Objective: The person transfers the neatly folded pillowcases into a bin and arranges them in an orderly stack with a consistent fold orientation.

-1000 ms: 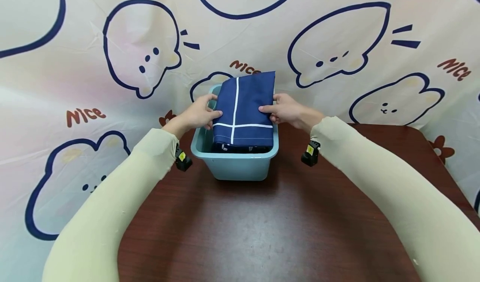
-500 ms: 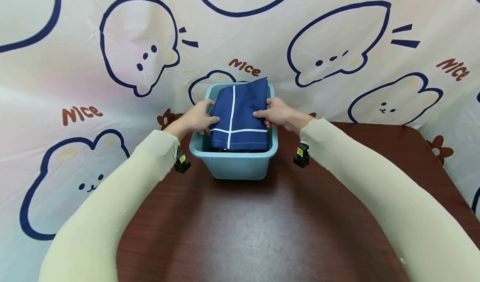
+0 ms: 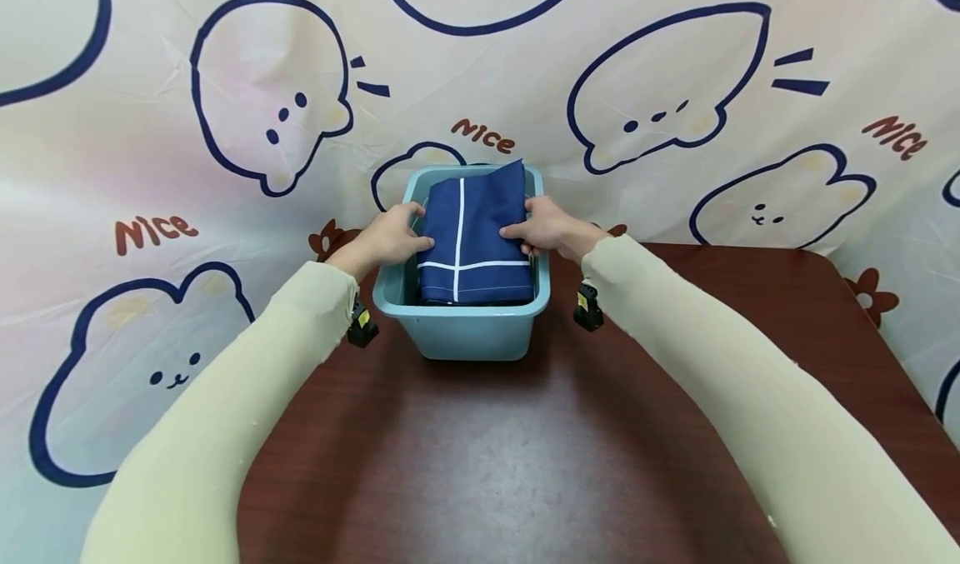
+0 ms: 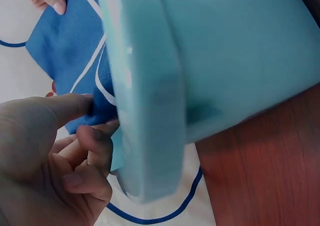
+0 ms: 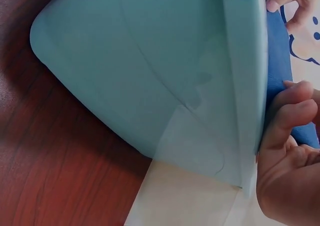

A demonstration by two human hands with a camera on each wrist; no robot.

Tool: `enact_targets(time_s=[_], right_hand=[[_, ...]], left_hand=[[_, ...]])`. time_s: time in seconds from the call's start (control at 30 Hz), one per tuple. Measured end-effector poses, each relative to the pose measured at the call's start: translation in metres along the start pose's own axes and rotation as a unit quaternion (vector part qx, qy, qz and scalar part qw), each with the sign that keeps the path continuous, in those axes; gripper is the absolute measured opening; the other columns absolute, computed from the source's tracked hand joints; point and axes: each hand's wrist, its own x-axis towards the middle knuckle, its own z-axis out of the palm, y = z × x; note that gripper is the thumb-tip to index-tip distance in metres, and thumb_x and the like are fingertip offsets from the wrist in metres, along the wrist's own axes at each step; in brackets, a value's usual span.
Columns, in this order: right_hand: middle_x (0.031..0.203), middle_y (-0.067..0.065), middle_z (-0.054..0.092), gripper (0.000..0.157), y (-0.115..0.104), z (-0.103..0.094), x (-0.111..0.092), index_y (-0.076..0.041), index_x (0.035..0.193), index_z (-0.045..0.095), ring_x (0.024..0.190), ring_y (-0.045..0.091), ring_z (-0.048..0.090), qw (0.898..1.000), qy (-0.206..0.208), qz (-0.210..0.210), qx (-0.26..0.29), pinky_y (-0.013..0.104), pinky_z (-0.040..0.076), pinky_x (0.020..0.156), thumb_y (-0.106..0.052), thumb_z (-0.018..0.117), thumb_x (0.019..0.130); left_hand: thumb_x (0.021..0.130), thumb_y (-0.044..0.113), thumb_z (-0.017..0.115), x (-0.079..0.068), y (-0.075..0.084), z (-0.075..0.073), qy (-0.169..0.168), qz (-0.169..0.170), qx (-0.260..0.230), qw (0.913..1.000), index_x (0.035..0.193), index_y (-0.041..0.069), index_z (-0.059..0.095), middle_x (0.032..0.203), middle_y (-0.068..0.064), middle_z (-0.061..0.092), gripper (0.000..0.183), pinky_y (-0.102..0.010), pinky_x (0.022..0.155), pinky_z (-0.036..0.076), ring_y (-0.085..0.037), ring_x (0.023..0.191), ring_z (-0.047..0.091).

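A folded dark blue cloth (image 3: pixel 480 231) with crossing white stripes lies in a light blue plastic basin (image 3: pixel 468 311), its back right corner sticking up. My left hand (image 3: pixel 388 235) pinches the cloth's left edge between thumb and fingers, inside the basin's rim. On the opposite side my right hand (image 3: pixel 550 227) pinches the right edge, thumb on top. In the left wrist view the thumb and fingertips of the left hand (image 4: pixel 65 146) meet on the blue fabric beside the rim. The right wrist view has the right hand (image 5: pixel 292 136) at the rim, the cloth partly hidden behind it.
The basin stands on a dark reddish-brown wooden table (image 3: pixel 480 447), near its back edge. Behind it hangs a pale curtain (image 3: pixel 525 81) printed with cartoon outlines and the word Nice. A small black camera sits on each wrist.
Both hands have lowered the cloth further into the basin. The right hand has come left and slightly down, and the cloth's raised corner has dropped.
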Motion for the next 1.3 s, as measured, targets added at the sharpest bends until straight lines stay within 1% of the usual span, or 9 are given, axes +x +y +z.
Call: enact_targets(time_s=[0.13,0.33,0.6,0.67,0.8,0.9,1.07,1.23,1.3], right_hand=[[0.065,0.002,0.054,0.053,-0.0011,0.0026,0.0032,0.002,0.143,0.038,0.047,0.008,0.050,1.000,0.005,0.007,-0.006,0.020,0.045,0.051,-0.020,0.063,0.101],[0.066,0.002,0.054,0.058,-0.0022,0.0025,0.0037,0.002,0.146,0.035,0.046,0.007,0.051,1.000,0.005,0.019,-0.006,0.020,0.047,0.052,-0.019,0.064,0.101],[0.063,0.001,0.057,0.058,-0.0007,0.0003,0.0036,0.002,0.145,0.037,0.045,0.006,0.053,1.000,0.004,0.022,-0.003,0.018,0.048,0.051,-0.021,0.065,0.100],[0.065,0.001,0.058,0.059,-0.0004,0.0003,0.0035,0.002,0.146,0.038,0.045,0.006,0.055,1.000,0.003,0.021,0.001,0.018,0.049,0.051,-0.022,0.065,0.100],[0.066,0.002,0.061,0.073,-0.0005,0.0011,0.0030,0.001,0.156,0.026,0.047,0.007,0.058,1.000,-0.001,0.022,0.010,0.019,0.050,0.051,-0.023,0.066,0.099],[0.066,0.003,0.063,0.077,-0.0014,0.0016,0.0025,0.000,0.159,0.022,0.048,0.008,0.060,1.000,-0.005,0.024,0.016,0.020,0.051,0.051,-0.023,0.066,0.099],[0.084,0.010,0.067,0.070,-0.0024,0.0026,0.0018,0.001,0.155,0.032,0.051,0.009,0.062,0.999,-0.006,0.020,0.025,0.022,0.055,0.056,-0.023,0.066,0.099],[0.106,0.015,0.065,0.062,-0.0012,0.0045,0.0001,0.000,0.152,0.040,0.053,0.008,0.062,0.999,0.004,0.008,0.034,0.022,0.056,0.059,-0.023,0.064,0.100],[0.110,0.016,0.064,0.058,0.0001,0.0054,-0.0008,0.000,0.150,0.042,0.053,0.008,0.061,0.999,0.010,0.004,0.046,0.023,0.056,0.059,-0.021,0.064,0.100]], left_hand=[[0.102,0.024,0.059,0.0011,-0.0034,0.0006,0.004,0.004,0.018,0.9998,0.149,0.003,0.038,0.128,-0.026,0.063,0.055,-0.056,0.098,0.054,-0.039,0.109,0.068],[0.101,0.028,0.061,0.0011,-0.0039,0.0030,0.014,0.000,0.041,0.9991,0.148,0.006,0.041,0.122,-0.023,0.070,0.055,-0.052,0.094,0.056,-0.036,0.107,0.071],[0.102,0.027,0.060,0.0015,-0.0034,0.0037,0.016,-0.008,0.032,0.9993,0.148,0.007,0.041,0.121,-0.023,0.070,0.053,-0.053,0.094,0.056,-0.036,0.107,0.071],[0.102,0.027,0.059,0.0007,-0.0038,0.0038,0.017,-0.010,0.027,0.9995,0.148,0.007,0.041,0.120,-0.022,0.070,0.053,-0.052,0.093,0.057,-0.035,0.103,0.071],[0.102,0.027,0.059,-0.0013,-0.0043,0.0044,0.016,-0.015,0.017,0.9996,0.144,0.009,0.045,0.118,-0.021,0.071,0.048,-0.046,0.084,0.058,-0.029,0.087,0.072],[0.102,0.028,0.060,-0.0026,-0.0045,0.0045,0.014,-0.018,0.010,0.9997,0.140,0.010,0.049,0.118,-0.019,0.071,0.043,-0.043,0.078,0.058,-0.025,0.075,0.070],[0.102,0.029,0.059,-0.0038,-0.0052,0.0048,0.016,-0.019,-0.001,0.9997,0.136,0.011,0.051,0.119,-0.017,0.072,0.039,-0.044,0.079,0.058,-0.023,0.069,0.067],[0.103,0.029,0.057,-0.0048,-0.0066,0.0047,0.014,-0.009,-0.010,0.9998,0.135,0.010,0.052,0.119,-0.015,0.073,0.038,-0.044,0.081,0.056,-0.022,0.068,0.065],[0.103,0.029,0.057,-0.0054,-0.0072,0.0046,0.012,-0.004,-0.013,0.9998,0.135,0.010,0.052,0.119,-0.016,0.074,0.037,-0.044,0.082,0.055,-0.021,0.068,0.065]])
